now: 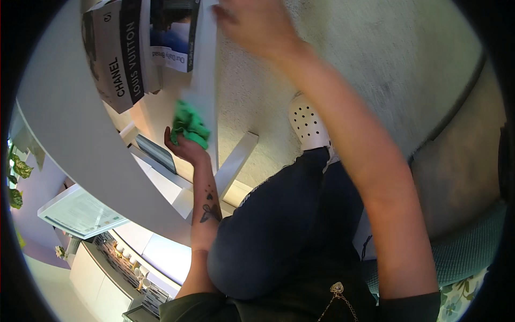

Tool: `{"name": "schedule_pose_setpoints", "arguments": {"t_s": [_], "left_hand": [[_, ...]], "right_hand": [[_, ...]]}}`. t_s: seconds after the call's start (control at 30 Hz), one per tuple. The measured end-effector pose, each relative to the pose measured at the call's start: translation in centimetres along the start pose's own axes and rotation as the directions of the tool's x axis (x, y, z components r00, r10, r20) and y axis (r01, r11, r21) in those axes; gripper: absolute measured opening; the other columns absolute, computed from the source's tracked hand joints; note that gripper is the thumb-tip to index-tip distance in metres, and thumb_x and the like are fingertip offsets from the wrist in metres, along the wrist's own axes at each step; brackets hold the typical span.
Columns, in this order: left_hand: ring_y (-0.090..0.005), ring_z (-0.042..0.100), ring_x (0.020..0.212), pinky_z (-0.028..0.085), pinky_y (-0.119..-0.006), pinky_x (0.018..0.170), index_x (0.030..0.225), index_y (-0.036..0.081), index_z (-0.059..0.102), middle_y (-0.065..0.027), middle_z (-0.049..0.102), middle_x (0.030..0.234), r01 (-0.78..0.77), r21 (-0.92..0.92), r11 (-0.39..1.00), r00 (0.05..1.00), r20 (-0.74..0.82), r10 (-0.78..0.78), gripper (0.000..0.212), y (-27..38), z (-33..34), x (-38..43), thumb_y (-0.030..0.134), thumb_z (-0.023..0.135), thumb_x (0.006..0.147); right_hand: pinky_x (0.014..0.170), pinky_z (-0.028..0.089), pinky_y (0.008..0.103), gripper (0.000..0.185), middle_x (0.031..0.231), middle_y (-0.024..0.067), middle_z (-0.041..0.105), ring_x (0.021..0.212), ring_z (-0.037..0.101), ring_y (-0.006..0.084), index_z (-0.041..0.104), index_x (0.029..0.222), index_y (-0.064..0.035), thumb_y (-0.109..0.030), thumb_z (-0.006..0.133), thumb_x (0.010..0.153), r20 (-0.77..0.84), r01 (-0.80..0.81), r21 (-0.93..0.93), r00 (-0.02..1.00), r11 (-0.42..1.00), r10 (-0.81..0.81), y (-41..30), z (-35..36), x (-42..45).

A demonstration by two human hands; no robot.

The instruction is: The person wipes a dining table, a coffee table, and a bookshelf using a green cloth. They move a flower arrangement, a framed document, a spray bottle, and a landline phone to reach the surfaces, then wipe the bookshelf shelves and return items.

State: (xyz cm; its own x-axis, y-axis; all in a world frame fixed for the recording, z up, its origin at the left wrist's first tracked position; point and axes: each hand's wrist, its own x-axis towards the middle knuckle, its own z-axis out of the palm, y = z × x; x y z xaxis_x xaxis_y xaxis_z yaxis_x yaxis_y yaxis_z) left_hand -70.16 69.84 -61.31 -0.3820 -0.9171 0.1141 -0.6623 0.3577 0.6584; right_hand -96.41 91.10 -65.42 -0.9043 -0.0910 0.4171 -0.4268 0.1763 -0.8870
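Observation:
My left hand (188,149) holds a crumpled green cloth (190,125) over the lower shelf of a white table, near the shelf's edge (209,80). My right hand (257,24) reaches to the top of the view, beside the same shelf's far part; it is blurred and its fingers are partly cut off by the picture's rim. Thick books (116,56) with writing on their spines stand on the shelf, left of my hands, and a book with a picture cover (171,44) is beside them.
The white curved tabletop (80,133) lies above the shelf at the left. A white table leg (237,161) slants by my knee. My white clog (307,124) rests on the light carpet (257,92). At the right is a teal cushioned seat (462,245). A framed sheet (82,211) stands at the left.

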Motion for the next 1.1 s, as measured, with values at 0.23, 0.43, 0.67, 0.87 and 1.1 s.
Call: {"name": "schedule_pose_setpoints", "arguments": {"t_s": [0.23, 0.43, 0.67, 0.87, 1.1], "left_hand": [[-0.0356, 0.051, 0.113, 0.045, -0.045, 0.094, 0.119, 0.004, 0.061, -0.0195, 0.048, 0.128, 0.19, 0.222, 0.956, 0.981, -0.092, -0.173, 0.033, -3.5, -0.8, 4.1, 0.019, 0.054, 0.091], [-0.0361, 0.045, 0.119, 0.034, -0.047, 0.102, 0.131, 0.003, 0.052, -0.0185, 0.049, 0.129, -0.749, 0.126, 0.65, 0.641, 0.383, 0.665, 0.04, 4.6, 6.0, -4.2, 0.012, 0.054, 0.092], [-0.0439, 0.054, 0.105, 0.042, -0.042, 0.096, 0.132, 0.007, 0.052, -0.0217, 0.058, 0.116, -0.181, 0.489, 0.853, 0.741, 0.638, -0.21, 0.044, -0.2, -8.0, -9.0, 0.012, 0.057, 0.088], [-0.0238, 0.059, 0.11, 0.044, -0.033, 0.096, 0.129, -0.001, 0.055, -0.0159, 0.062, 0.122, -0.136, 0.355, 0.925, 0.349, 0.891, -0.29, 0.047, 0.2, -27.7, -12.8, 0.012, 0.065, 0.085], [-0.0245, 0.066, 0.097, 0.055, -0.034, 0.085, 0.126, 0.005, 0.059, -0.014, 0.064, 0.116, 0.713, -0.031, 0.7, 0.638, 0.443, -0.63, 0.048, -17.8, -44.3, -17.9, -0.012, 0.047, 0.083]], "right_hand": [[0.105, 0.035, 0.0503, 0.052, 0.141, 0.0122, 0.043, 0.128, 0.041, 0.034, 0.052, 0.132, -0.0196, -0.019, 0.065, 0.081, -0.073, -0.368, -0.794, 0.848, 0.485, 0.525, 11.7, -22.8, -19.8], [0.11, 0.03, 0.0546, 0.076, 0.158, 0.0087, 0.013, 0.144, 0.018, 0.0345, 0.029, 0.149, -0.0241, -0.026, 0.066, 0.082, 0.041, -0.253, -0.939, 0.591, 0.234, 0.805, 8.8, -25.6, -23.7], [0.109, 0.033, 0.0463, 0.064, 0.151, 0.0128, 0.033, 0.138, 0.033, 0.0319, 0.044, 0.141, -0.0141, -0.025, 0.063, 0.081, 0.054, -0.431, -0.856, 0.473, 0.284, 0.879, 12.1, -28.2, -21.3], [0.102, 0.039, 0.0394, 0.048, 0.129, 0.0124, 0.058, 0.118, 0.054, 0.029, 0.054, 0.133, -0.0088, -0.024, 0.058, 0.088, 0.074, -0.786, -0.293, 0.548, 0.544, 0.833, 4.9, -23.6, -15.8], [0.091, 0.043, 0.0332, 0.035, 0.119, 0.0062, 0.061, 0.104, 0.057, 0.0189, 0.055, 0.128, -0.0128, -0.026, 0.051, 0.097, 0.475, -0.858, 0.078, 0.48, 0.508, 0.738, -13.2, -15.7, -15.7]]}}
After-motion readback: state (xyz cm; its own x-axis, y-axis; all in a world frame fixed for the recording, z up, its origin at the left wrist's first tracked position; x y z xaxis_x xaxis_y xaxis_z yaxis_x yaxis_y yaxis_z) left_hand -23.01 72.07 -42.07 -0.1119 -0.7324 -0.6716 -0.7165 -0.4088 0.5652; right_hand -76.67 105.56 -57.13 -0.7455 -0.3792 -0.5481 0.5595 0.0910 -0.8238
